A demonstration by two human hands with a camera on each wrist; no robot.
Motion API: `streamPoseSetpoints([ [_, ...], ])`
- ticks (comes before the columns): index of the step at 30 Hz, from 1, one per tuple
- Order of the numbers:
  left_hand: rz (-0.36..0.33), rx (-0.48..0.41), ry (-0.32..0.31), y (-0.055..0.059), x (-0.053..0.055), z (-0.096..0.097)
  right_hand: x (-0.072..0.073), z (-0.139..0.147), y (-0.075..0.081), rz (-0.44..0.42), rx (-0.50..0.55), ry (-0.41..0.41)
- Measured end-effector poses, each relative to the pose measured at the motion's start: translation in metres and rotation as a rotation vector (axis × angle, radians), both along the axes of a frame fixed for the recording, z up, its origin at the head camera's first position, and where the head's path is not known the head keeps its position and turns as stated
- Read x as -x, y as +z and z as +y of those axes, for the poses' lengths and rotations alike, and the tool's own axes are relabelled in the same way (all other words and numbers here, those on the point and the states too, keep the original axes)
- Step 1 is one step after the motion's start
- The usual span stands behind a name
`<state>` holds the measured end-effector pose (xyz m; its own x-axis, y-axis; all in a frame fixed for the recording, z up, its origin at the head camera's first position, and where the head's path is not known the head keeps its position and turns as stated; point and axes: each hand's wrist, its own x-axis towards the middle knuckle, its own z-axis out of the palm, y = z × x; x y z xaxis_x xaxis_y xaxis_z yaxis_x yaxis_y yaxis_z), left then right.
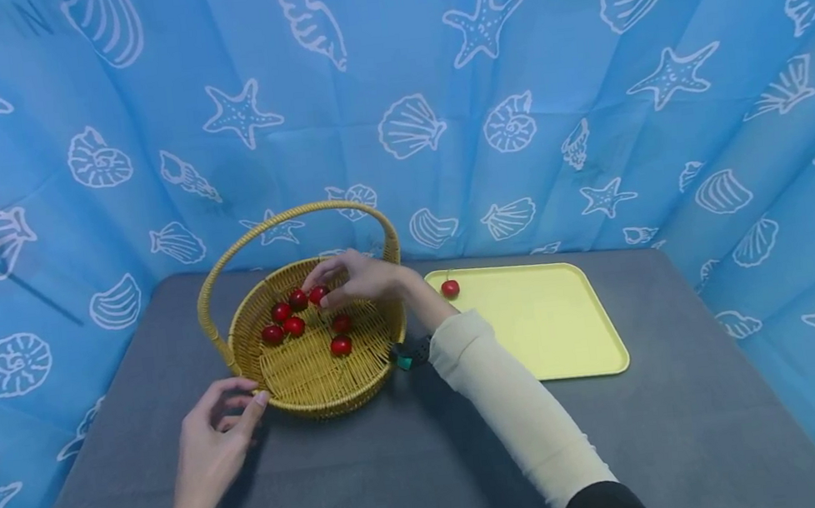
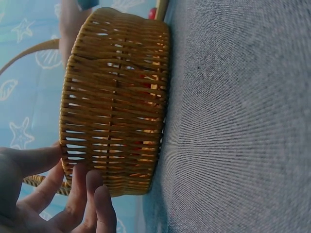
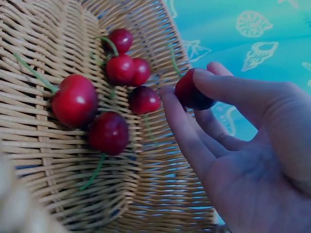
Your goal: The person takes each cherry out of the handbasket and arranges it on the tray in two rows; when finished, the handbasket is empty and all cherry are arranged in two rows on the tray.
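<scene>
At the left, the left hand (image 1: 220, 434) pinches the near-left rim of a wicker basket (image 1: 319, 402), its grip closed round the edge with thumb on top and fingers against the outer side. The basket stands upright on the grey desk (image 1: 374, 492), its arched handle (image 1: 290, 214) rising toward the far side. Inside lie six red cherries (image 1: 294, 326): four in a cluster at the far left, two near each other farther right. Over the basket's far part, the right hand (image 1: 361, 278) grasps another cherry (image 3: 187, 92) between thumb and fingers, its green stem upward. To the right, a yellow tray (image 1: 545, 330) lies flat, bearing a single cherry (image 1: 450, 288) in its far-left corner.
</scene>
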<state>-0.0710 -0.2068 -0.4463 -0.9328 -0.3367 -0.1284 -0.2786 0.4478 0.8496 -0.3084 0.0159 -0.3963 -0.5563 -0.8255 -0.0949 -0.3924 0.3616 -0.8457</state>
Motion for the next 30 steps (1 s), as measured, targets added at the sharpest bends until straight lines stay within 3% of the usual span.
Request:
streamPoseSetpoints([
  [6, 0.0, 0.005, -0.002, 0.0, 0.0, 0.0, -0.006, 0.014, 0.018, 0.049, 0.005, 0.03],
  [14, -0.002, -0.006, 0.003, 0.001, 0.0, -0.001, -0.021, 0.045, 0.034, -0.091, 0.062, 0.065],
  [21, -0.009, -0.009, -0.007, 0.0, 0.0, -0.002, -0.031, 0.093, 0.042, -0.172, 0.128, 0.071],
  [24, 0.012, -0.011, -0.007, 0.0, 0.0, -0.002, -0.033, 0.119, 0.044, -0.166, 0.127, 0.034],
  [30, 0.052, -0.015, -0.007, 0.001, -0.003, -0.002, -0.031, 0.173, 0.039, -0.201, 0.14, -0.126],
])
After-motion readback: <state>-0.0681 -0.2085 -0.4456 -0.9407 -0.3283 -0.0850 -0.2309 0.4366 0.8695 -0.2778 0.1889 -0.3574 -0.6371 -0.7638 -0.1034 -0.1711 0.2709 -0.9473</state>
